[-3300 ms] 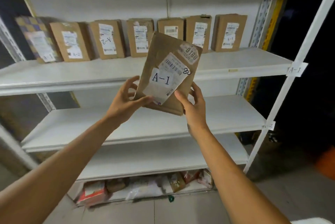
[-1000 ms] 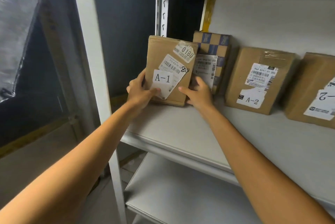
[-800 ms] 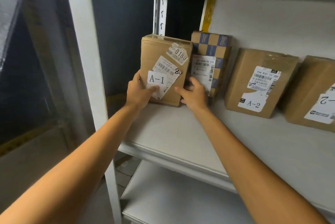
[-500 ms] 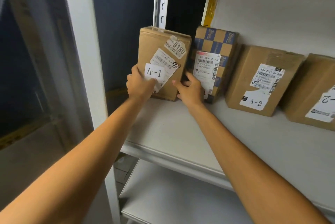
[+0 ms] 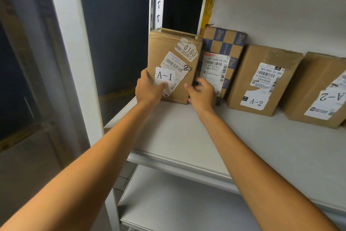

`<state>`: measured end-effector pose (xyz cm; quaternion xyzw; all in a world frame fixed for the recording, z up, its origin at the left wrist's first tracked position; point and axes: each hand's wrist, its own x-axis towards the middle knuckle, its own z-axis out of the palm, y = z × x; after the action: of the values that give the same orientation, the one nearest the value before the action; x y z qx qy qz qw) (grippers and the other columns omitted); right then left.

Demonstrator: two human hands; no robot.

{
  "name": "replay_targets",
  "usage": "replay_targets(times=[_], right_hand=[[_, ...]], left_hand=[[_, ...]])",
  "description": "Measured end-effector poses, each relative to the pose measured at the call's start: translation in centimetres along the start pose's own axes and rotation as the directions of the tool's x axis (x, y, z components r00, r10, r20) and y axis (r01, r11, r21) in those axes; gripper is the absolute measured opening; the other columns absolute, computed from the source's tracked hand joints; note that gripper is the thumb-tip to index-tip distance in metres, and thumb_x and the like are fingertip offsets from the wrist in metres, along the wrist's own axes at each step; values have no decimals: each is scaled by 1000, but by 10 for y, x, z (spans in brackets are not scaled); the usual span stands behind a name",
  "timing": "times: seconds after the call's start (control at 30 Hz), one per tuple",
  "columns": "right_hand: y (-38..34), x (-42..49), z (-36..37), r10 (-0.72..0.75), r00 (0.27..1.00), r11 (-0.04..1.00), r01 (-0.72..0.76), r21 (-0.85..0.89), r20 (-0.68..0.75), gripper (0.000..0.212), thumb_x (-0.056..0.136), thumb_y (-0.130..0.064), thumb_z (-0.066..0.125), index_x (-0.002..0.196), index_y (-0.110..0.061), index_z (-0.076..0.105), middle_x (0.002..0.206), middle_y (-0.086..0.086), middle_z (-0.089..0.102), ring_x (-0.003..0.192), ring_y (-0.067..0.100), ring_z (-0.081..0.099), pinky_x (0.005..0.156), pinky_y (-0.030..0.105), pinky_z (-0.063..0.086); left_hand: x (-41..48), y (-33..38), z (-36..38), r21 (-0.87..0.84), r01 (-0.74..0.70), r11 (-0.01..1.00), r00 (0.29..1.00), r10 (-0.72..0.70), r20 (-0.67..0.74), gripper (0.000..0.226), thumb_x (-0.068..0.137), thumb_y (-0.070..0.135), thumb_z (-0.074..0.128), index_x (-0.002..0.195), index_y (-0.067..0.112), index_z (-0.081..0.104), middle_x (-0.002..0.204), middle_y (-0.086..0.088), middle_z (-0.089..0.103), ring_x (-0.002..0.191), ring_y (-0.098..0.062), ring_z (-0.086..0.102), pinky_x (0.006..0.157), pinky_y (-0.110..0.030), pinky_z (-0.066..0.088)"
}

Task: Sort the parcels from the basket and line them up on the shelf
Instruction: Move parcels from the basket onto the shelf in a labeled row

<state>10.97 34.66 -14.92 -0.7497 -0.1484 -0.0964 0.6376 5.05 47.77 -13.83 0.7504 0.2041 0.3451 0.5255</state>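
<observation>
Brown cardboard parcel labelled A-1 [image 5: 169, 47] upright on white metal shelf [image 5: 187, 133], my left hand [image 5: 148, 90] and right hand [image 5: 202, 93] gripping its lower corners

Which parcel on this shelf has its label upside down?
The rightmost brown parcel, cut off by the frame edge: its A-2 reads inverted. The neighbouring A-2 parcel and the A-1 parcel read upright.
</observation>
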Motion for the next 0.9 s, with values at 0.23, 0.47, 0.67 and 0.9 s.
replay_targets(times=[0.23, 0.47, 0.67, 0.9], right_hand=[[0, 5, 10, -2, 999, 999, 0, -33, -47, 18, 80, -33, 74, 95, -26, 66, 76, -7, 71, 77, 22, 71, 71, 50, 58], [0, 14, 13, 17, 994, 993, -29, -112, -107, 19, 86, -31, 70, 94, -14, 68, 91, 2, 74, 86, 21, 69, 78, 34, 54], [15, 14, 3, 54, 994, 998, -58, -30, -98, 13, 89, -22, 68, 77, -18, 65, 76, 1, 68, 82, 23, 69, 80, 48, 58], [0, 5, -23, 144, 955, 989, -151, 8, 259, 40, 97, -27, 56, 131, -7, 58, 127, 8, 62, 123, 25, 55, 109, 44, 41]], left_hand=[[5, -3, -6, -50, 97, 994, 993, -100, -68, 50, 83, 20, 73, 125, 14, 46, 126, -3, 59, 102, -14, 58, 68, -18, 49], [15, -10, 3, -110, 121, 987, 985, -133, -112, 42, 82, 13, 72, 120, 14, 55, 123, -3, 64, 107, -17, 62, 86, -33, 55], [13, -10, 12, -91, 77, 993, 992, -85, -92, 39, 84, 14, 70, 120, 11, 55, 126, -5, 62, 111, -19, 62, 79, -25, 54], [18, -4, 7, 73, 100, 992, 994, -103, 33, 48, 88, 10, 63, 134, 15, 51, 135, -6, 50, 126, -24, 47, 80, -25, 52]])
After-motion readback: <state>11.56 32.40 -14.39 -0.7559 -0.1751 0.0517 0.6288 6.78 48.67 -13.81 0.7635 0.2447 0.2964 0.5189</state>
